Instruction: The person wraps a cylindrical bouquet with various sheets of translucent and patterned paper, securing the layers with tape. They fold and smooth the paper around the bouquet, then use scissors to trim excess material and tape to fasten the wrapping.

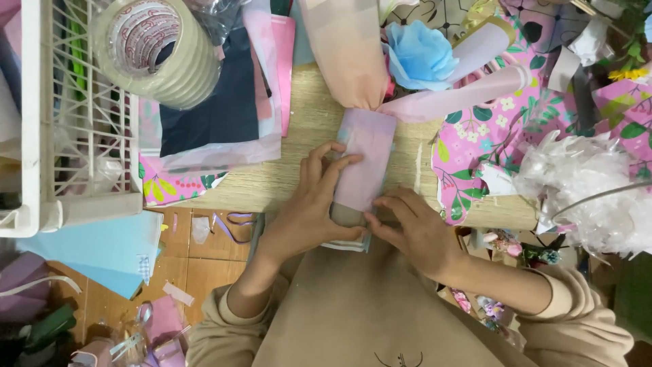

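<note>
With our left hand (309, 204) and right hand (414, 228) clamped on the pink wrapped bundle (365, 160) between them, we judge uneven pressure could crease its paper.

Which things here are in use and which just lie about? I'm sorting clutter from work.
In use: left hand and right hand grip the pink paper-wrapped bouquet stem; blue paper flower.
Lying about: tape roll, white basket, floral paper, white netting.
</note>
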